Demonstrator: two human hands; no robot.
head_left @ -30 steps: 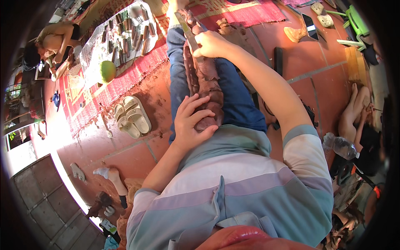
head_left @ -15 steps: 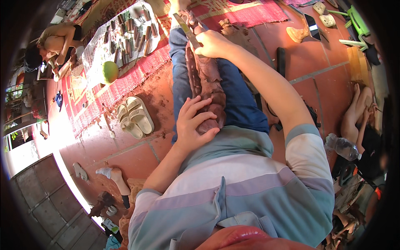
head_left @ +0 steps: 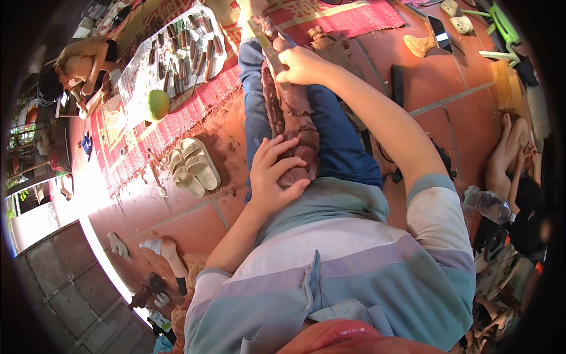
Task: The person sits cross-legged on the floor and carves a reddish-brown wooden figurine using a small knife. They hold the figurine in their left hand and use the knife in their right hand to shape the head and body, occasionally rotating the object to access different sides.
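A long reddish-brown wood carving (head_left: 296,109) with knobbly, wavy surfaces lies along my lap, between my jeans-clad legs. My left hand (head_left: 276,172) rests over its near, rounded end, fingers spread and thumb apart. Farther up, my right hand (head_left: 302,65) is closed around a flat, narrow, strip-shaped tool (head_left: 266,46), yellowish and grey. That tool slants across the far part of the carving, against or just above it; its exact kind and contact are unclear. My right fingers partly hide its near end.
Left of my legs are beige sandals (head_left: 194,167), a green round fruit (head_left: 157,105) and a pale sheet (head_left: 134,76) bearing several dark carving tools. Another person (head_left: 88,62) bends over at far left. On the right are a phone (head_left: 440,34), a plastic bottle (head_left: 494,207) and a green stool (head_left: 504,29).
My right hand and the strip-shaped tool have shifted slightly along the carving, and the tool's tilt differs a little. My left hand stays in place on the near end.
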